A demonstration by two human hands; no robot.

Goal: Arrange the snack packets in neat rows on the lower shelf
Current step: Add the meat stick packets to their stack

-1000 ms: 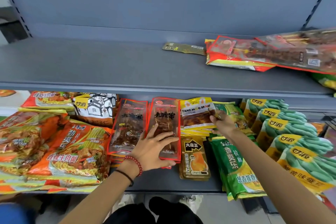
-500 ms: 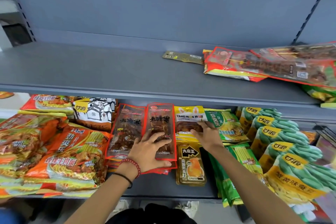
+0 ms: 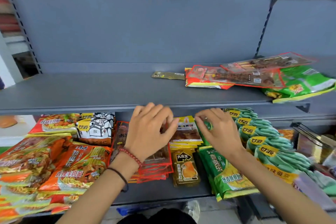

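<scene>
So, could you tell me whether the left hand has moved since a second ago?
Yes. The left hand has moved up along the red-edged packets, its fingertips now by the upper shelf's front edge.

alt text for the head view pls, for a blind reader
Two bare hands hover over the lower shelf: left hand over red skewer packets, right hand over green packets. Orange noodle packets lie at left; a few loose packets lie on the upper shelf.
</scene>
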